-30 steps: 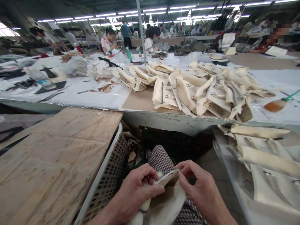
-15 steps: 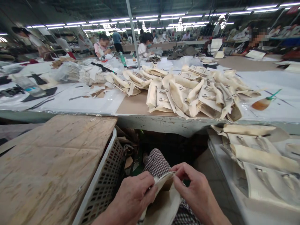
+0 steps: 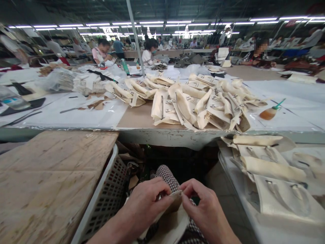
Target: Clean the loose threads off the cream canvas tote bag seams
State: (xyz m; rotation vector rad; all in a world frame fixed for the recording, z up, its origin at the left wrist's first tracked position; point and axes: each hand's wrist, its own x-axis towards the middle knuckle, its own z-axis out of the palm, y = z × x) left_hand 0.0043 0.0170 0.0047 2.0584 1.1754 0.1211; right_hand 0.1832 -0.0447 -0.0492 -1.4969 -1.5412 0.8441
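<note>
Since the left hand and right hand are just pinching the top edge of the cream piece at bottom centre, one loose grip probably drops it floorward.

Looks forward and down from the head, very near the left hand and right hand at bottom centre. Faces across the long table in mid-frame, toward the ceiling lights along the top edge. Only one view.
</note>
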